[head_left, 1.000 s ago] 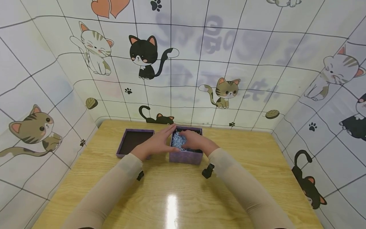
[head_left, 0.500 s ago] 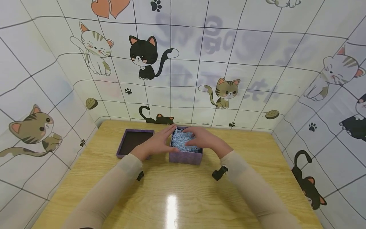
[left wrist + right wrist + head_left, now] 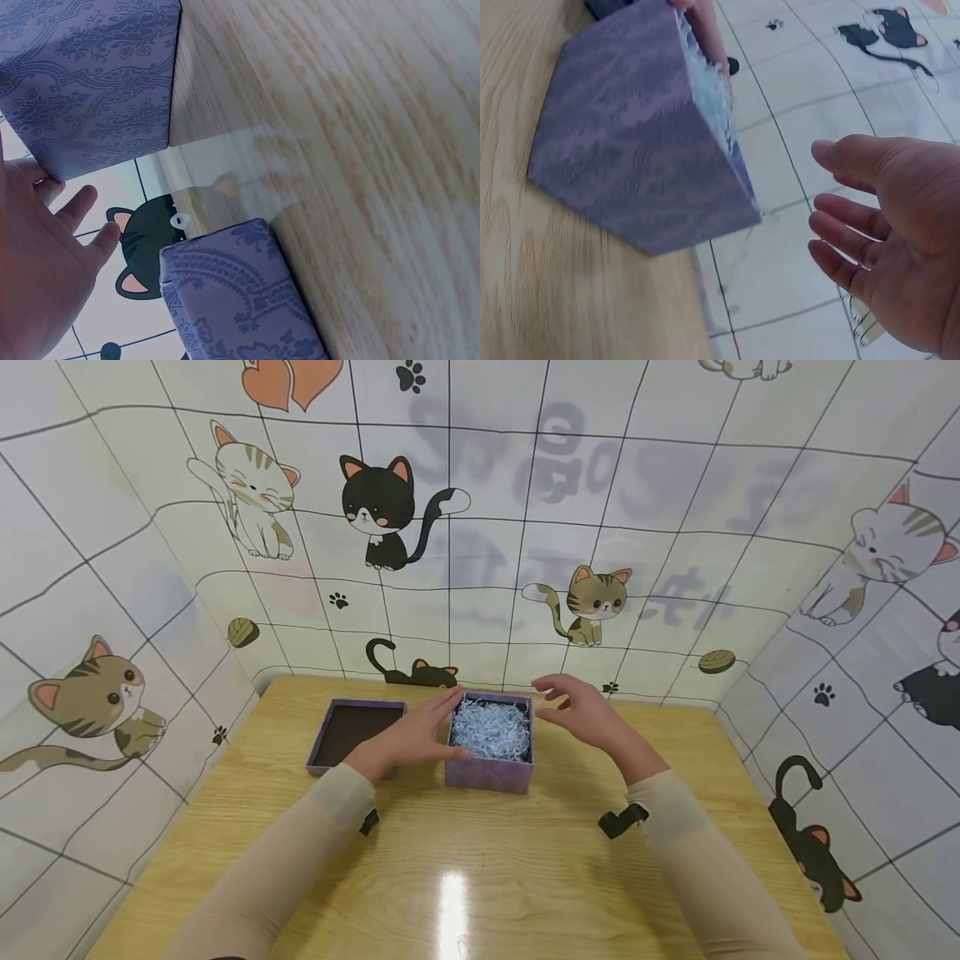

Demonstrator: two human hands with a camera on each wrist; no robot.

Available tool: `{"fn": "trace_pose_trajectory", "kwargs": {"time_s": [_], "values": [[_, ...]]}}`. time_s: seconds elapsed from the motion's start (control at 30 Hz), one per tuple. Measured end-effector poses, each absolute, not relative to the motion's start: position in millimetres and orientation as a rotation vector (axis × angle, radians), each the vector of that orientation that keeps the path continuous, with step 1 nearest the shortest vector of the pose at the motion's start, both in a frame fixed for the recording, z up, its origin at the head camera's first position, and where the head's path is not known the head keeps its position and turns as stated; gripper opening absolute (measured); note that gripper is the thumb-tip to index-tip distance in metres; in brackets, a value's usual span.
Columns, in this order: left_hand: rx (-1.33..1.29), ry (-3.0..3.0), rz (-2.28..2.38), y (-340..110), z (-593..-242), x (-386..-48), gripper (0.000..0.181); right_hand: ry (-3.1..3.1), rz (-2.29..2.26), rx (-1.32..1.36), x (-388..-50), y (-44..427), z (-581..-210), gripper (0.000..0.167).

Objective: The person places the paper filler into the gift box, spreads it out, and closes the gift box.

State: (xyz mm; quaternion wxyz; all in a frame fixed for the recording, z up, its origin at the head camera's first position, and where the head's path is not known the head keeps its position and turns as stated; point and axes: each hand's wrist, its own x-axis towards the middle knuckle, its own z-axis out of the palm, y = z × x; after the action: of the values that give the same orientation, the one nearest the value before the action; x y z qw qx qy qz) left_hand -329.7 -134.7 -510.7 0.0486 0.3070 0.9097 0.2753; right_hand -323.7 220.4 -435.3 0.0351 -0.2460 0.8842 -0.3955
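Observation:
Light blue shredded paper (image 3: 491, 729) fills the purple patterned box (image 3: 487, 774). My left hand (image 3: 411, 737) rests along the box's left side, thumb over the front rim and fingers reaching to the back corner. In the left wrist view the left hand (image 3: 49, 259) has its fingers spread by the box (image 3: 90, 82). To the right of the box, my right hand (image 3: 581, 714) is held in the air, fingers relaxed and nothing in them. The right wrist view shows this hand (image 3: 900, 225) apart from the box (image 3: 630, 127), palm in sight.
A purple lid (image 3: 312, 752) with a dark inside lies left of the box, partly behind my left hand. The wooden table (image 3: 525, 877) meets a cat-patterned backdrop (image 3: 487, 552) at its back and sides. Black straps are on both wrists.
My right hand has come out of the box and moved right, past its edge, uncovering the shredded paper. The left hand has stayed where it was.

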Motion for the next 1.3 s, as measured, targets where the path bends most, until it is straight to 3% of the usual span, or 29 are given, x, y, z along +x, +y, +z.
{"fn": "trace_pose_trajectory", "kwargs": {"time_s": [0.5,0.87,1.3], "values": [[0.941,2.773,0.806,-135,-511,-329,0.127,2.71,-1.25,-0.653,-368,227,-497,0.059],[0.93,2.775,0.795,-135,-512,-331,0.127,2.824,-1.221,-0.623,-380,221,-507,0.022],[0.919,2.779,0.801,-134,-511,-330,0.126,2.737,-1.472,-0.562,-366,220,-480,0.018]]}}
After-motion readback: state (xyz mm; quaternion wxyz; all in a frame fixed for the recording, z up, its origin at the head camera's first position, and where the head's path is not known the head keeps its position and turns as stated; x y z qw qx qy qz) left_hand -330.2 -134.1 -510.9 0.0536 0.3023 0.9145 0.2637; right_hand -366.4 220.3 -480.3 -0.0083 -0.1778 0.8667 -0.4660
